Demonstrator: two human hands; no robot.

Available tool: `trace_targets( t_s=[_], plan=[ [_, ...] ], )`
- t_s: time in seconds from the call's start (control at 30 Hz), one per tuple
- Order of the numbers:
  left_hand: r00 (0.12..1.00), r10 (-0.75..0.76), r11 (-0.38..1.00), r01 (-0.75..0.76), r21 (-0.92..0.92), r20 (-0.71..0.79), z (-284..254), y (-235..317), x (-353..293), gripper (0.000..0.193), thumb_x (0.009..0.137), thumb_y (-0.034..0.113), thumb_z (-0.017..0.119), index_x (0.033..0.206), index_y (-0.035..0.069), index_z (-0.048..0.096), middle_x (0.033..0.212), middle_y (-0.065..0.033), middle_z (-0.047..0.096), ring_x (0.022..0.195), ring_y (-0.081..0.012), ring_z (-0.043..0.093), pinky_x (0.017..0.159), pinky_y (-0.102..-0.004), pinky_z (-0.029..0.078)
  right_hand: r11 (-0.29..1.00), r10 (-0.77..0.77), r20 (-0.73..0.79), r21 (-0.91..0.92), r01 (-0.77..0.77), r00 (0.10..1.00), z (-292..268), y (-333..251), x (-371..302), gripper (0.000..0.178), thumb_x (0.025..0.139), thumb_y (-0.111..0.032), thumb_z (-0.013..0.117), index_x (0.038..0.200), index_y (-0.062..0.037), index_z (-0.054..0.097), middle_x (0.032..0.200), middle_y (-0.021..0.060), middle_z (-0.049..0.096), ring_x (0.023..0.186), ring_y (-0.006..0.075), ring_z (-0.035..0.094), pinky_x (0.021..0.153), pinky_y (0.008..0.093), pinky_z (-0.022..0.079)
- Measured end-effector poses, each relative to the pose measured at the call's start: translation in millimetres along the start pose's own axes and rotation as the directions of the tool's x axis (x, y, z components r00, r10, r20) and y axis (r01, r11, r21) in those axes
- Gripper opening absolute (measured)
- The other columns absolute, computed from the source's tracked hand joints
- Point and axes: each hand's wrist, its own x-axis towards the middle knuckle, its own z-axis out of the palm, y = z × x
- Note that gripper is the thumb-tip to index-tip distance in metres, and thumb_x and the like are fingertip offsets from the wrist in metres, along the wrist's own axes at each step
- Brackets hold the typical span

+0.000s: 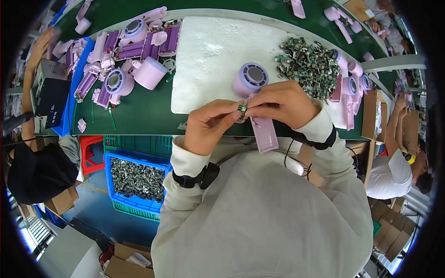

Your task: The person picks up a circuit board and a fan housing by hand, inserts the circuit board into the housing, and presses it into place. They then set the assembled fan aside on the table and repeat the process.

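My left hand pinches a small green circuit board between thumb and forefinger. From the other side my right hand closes its fingertips on the same board. Right under my hands lies a light pink handheld device, apparently a small fan, with its round lilac-rimmed head on the white mat. A pink handle points toward me past the table's front edge; my right hand covers where head and handle meet. Whether wires join the board to the device is too small to make out.
The white foam mat carries a heap of small circuit boards at the right. Pink and purple housings crowd the table's left. Below stands a blue crate of boards. People sit at both sides, one in a white shirt.
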Motion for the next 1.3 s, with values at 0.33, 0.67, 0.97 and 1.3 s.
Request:
trace_targets(
  t_s=[0.33,0.67,0.97,1.3],
  plan=[
    [0.999,0.019,1.000,-0.019,-0.002,-0.044,2,-6,3,0.024,0.096,-0.007,0.061,0.118,-0.003,0.070,0.108,-0.0123,0.068,0.096,-0.0189,0.069,0.085,-0.0295,0.057,0.987,0.153,-0.157,0.072,-0.143,0.976,19,8,-6,0.016,0.084,-0.009,0.079,0.099,-0.0057,0.076,0.081,0.0063,0.070,0.065,0.0154,0.064,0.058,0.0270,0.049],
    [0.983,-0.036,0.997,0.046,0.054,-0.182,8,-9,6,0.026,0.098,-0.004,0.061,0.123,-0.006,0.064,0.110,-0.0139,0.072,0.099,-0.0191,0.071,0.088,-0.0294,0.058,0.916,-0.183,0.002,-0.362,0.171,0.983,2,0,-17,0.018,0.087,-0.009,0.075,0.105,-0.0105,0.076,0.082,0.0058,0.064,0.071,0.0179,0.063,0.062,0.0297,0.050],
    [0.972,-0.110,0.993,0.100,-0.057,-0.208,8,-9,7,0.025,0.097,-0.002,0.063,0.122,-0.007,0.065,0.108,-0.0152,0.074,0.096,-0.0188,0.072,0.087,-0.0282,0.058,0.986,0.153,-0.244,0.109,-0.130,0.958,29,-7,-11,0.016,0.086,-0.008,0.076,0.102,-0.0062,0.075,0.084,0.0065,0.066,0.071,0.0179,0.062,0.061,0.0292,0.049],
    [0.969,-0.074,0.997,0.077,0.002,-0.235,10,-6,8,0.025,0.097,-0.004,0.062,0.122,-0.006,0.066,0.107,-0.0146,0.074,0.097,-0.0171,0.071,0.086,-0.0266,0.057,0.971,0.228,-0.272,0.126,-0.201,0.935,42,-17,-6,0.013,0.084,-0.008,0.078,0.095,-0.0037,0.075,0.086,0.0068,0.067,0.070,0.0173,0.060,0.061,0.0290,0.047]
  ],
)
